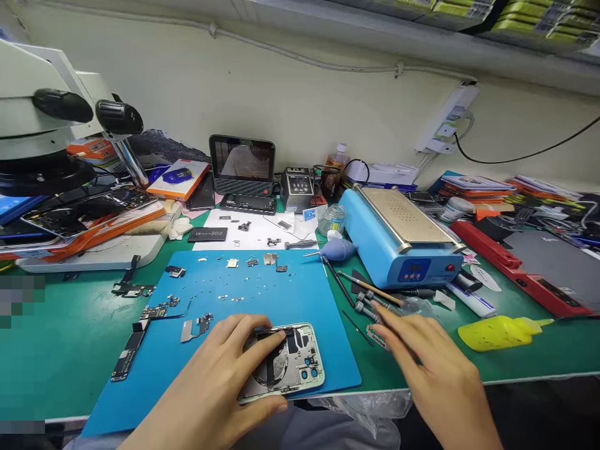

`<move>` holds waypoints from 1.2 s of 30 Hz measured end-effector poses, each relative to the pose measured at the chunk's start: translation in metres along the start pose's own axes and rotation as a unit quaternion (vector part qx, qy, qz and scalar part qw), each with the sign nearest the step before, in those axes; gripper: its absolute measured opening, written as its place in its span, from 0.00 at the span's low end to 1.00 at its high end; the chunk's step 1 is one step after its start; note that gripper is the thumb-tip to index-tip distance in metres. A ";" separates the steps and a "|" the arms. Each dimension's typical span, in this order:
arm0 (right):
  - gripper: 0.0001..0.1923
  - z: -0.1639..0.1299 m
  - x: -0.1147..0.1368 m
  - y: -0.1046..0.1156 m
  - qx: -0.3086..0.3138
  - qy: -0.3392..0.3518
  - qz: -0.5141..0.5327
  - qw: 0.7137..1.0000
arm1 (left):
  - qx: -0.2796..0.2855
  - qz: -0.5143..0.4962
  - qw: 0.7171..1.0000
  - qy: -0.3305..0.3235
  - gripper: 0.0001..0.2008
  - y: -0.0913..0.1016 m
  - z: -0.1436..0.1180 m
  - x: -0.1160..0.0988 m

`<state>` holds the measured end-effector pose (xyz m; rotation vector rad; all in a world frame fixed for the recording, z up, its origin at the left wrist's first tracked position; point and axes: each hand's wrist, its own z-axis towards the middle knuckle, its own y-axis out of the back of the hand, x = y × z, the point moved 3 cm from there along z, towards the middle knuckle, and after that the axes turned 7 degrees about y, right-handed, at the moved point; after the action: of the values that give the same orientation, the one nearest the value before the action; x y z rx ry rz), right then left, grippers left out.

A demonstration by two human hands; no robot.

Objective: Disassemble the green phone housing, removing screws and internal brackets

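Observation:
My left hand [225,369] grips a pale green phone back housing [300,359] at the blue mat's near edge. Its thumb lies along the near side and a finger reaches inside the frame. Part of the housing is hidden under this hand; two camera openings show at its right end. My right hand [431,356] is over the tools to the right, fingers stretched out and thumb apart, with nothing visible between them. Its fingertips are beside several metal screwdrivers [365,309]; whether they touch is unclear. Under the thumb lies a razor blade [376,337].
Small phone parts and screws dot the blue mat [262,300]. A phone battery [207,234] lies behind it. At right stand a blue heating plate machine [403,237] and a yellow squeeze bottle [497,332]; a blue air blower [338,250] lies between. A microscope [47,125] overhangs the left.

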<state>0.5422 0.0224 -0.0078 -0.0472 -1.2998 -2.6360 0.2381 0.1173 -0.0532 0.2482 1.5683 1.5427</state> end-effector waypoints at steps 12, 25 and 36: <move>0.22 0.011 -0.017 -0.009 0.072 0.012 -0.088 0.993 | 0.000 -0.026 1.000 0.011 0.33 0.001 0.005 -0.002; 0.29 0.031 -0.015 -0.007 0.114 0.001 -0.099 0.989 | 0.007 -0.029 1.000 0.003 0.36 0.005 0.011 -0.006; 0.08 0.039 0.062 -0.029 -0.067 -0.210 0.305 0.927 | -0.001 -0.005 1.000 0.003 0.37 0.004 0.010 -0.006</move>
<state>0.4731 0.0606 0.0005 -0.9228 -0.9813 -2.2122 0.2461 0.1211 -0.0451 0.2341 1.5711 1.5389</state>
